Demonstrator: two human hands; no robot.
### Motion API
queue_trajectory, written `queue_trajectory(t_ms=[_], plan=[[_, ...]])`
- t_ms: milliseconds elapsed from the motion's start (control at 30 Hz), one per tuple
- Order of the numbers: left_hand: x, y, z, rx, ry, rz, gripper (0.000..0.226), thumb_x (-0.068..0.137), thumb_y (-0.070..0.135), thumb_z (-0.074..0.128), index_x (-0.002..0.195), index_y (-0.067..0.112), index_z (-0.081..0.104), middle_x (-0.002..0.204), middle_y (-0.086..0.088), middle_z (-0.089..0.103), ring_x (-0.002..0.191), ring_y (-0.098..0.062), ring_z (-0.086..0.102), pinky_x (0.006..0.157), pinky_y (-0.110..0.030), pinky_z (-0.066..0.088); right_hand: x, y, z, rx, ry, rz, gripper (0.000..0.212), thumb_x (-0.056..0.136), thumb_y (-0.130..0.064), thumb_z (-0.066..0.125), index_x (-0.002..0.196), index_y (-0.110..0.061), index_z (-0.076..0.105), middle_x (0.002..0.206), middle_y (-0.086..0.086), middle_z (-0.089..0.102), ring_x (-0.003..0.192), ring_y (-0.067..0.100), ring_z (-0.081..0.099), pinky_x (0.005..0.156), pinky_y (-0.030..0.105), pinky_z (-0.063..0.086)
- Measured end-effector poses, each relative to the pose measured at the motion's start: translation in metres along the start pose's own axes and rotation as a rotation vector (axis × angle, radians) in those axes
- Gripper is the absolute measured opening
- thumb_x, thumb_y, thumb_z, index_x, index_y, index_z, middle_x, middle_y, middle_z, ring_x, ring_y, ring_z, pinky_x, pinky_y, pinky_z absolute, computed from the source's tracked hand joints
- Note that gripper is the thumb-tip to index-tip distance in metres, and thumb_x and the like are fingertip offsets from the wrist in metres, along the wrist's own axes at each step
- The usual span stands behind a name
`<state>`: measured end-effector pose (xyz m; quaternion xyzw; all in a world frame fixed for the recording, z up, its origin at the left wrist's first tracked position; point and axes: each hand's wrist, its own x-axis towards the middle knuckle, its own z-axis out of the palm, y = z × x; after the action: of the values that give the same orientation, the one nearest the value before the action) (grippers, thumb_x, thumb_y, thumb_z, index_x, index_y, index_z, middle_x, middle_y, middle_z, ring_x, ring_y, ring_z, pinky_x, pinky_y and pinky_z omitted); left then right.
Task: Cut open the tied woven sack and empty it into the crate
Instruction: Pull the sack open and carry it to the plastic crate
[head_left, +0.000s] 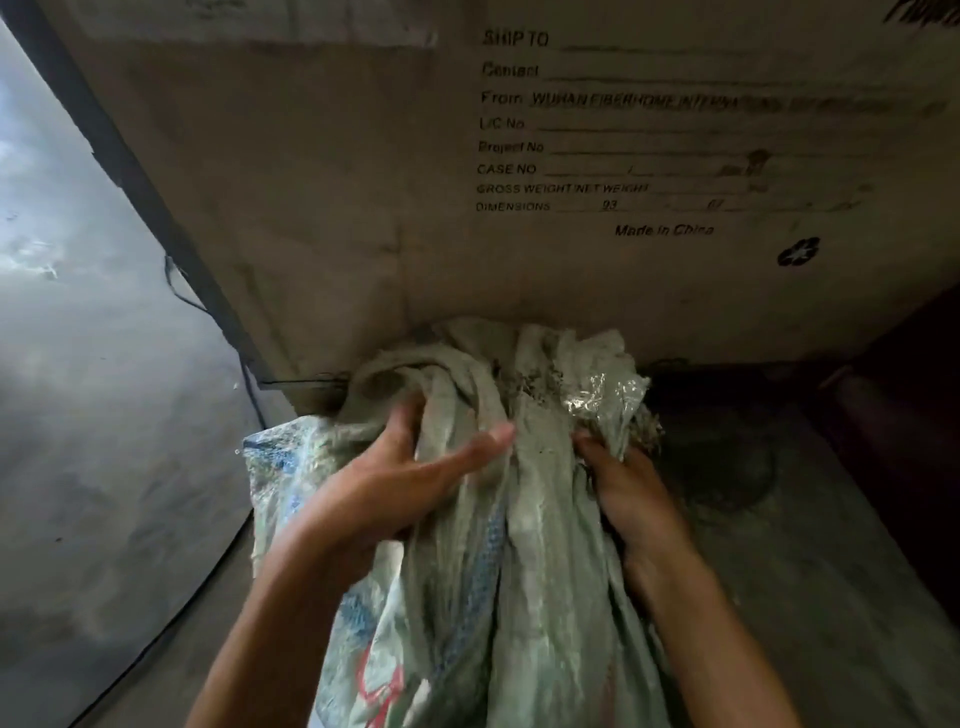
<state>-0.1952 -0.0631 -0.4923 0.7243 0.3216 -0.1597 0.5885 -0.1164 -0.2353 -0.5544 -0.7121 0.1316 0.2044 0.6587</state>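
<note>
A dirty grey-green woven sack (535, 545) with blue and red print lies lengthwise in front of me, its crumpled mouth end pointing away toward a cardboard wall. My left hand (400, 488) grips a bunched fold on the sack's left side near the mouth. On the right edge of the mouth, my right hand (628, 499) clutches the fabric, where crinkled clear plastic lining (608, 400) shows. The sack's mouth looks loose and frayed; I see no tie or knife. What is inside stays hidden.
A large brown cardboard panel (363, 182) printed with shipping text stands upright right behind the sack. The sack rests on a dusty cardboard floor (779, 545). A grey concrete floor (78, 415) lies to the left beyond a dark edge. A dark wall (904, 415) rises at right.
</note>
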Motion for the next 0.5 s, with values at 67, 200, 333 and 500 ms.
queue_trajectory(t_ms=[67, 200, 333, 500], plan=[[-0.01, 0.008, 0.011, 0.088, -0.049, 0.013, 0.064, 0.09, 0.042, 0.069, 0.136, 0.058, 0.028, 0.124, 0.029, 0.056, 0.087, 0.013, 0.057, 0.076, -0.004, 0.046, -0.014, -0.011, 0.015, -0.168, 0.017, -0.059, 0.034, 0.103, -0.035, 0.048, 0.134, -0.025, 0.059, 0.124, -0.013, 0.06, 0.118, 0.012, 0.056, 0.109, 0.032, 0.041], [-0.04, 0.002, 0.017, -0.036, 0.126, 0.036, 0.046, 0.105, 0.021, 0.049, 0.144, 0.04, 0.035, 0.144, 0.001, 0.057, 0.124, -0.021, 0.057, 0.101, -0.027, 0.04, -0.08, -0.057, 0.038, -0.023, 0.138, -0.109, 0.024, 0.105, -0.028, 0.045, 0.123, -0.035, 0.059, 0.118, -0.019, 0.062, 0.109, 0.0, 0.059, 0.1, 0.021, 0.043], [-0.118, 0.033, -0.011, -0.346, 0.268, -0.027, 0.03, 0.099, 0.042, 0.052, 0.128, 0.049, 0.056, 0.134, 0.01, 0.065, 0.124, -0.017, 0.061, 0.107, -0.048, 0.047, -0.178, -0.12, 0.038, 0.206, 0.121, 0.155, 0.032, 0.096, -0.043, 0.058, 0.126, -0.033, 0.063, 0.126, -0.01, 0.069, 0.12, 0.009, 0.063, 0.109, 0.039, 0.047], [-0.3, 0.172, -0.061, -0.346, 0.279, 0.096, 0.035, 0.105, 0.034, 0.051, 0.139, 0.033, 0.055, 0.138, 0.0, 0.064, 0.129, -0.023, 0.059, 0.108, -0.052, 0.046, -0.36, -0.28, 0.028, 0.229, 0.089, 0.307, 0.031, 0.091, -0.046, 0.064, 0.113, -0.024, 0.06, 0.114, -0.017, 0.063, 0.1, -0.005, 0.06, 0.09, 0.01, 0.048]])
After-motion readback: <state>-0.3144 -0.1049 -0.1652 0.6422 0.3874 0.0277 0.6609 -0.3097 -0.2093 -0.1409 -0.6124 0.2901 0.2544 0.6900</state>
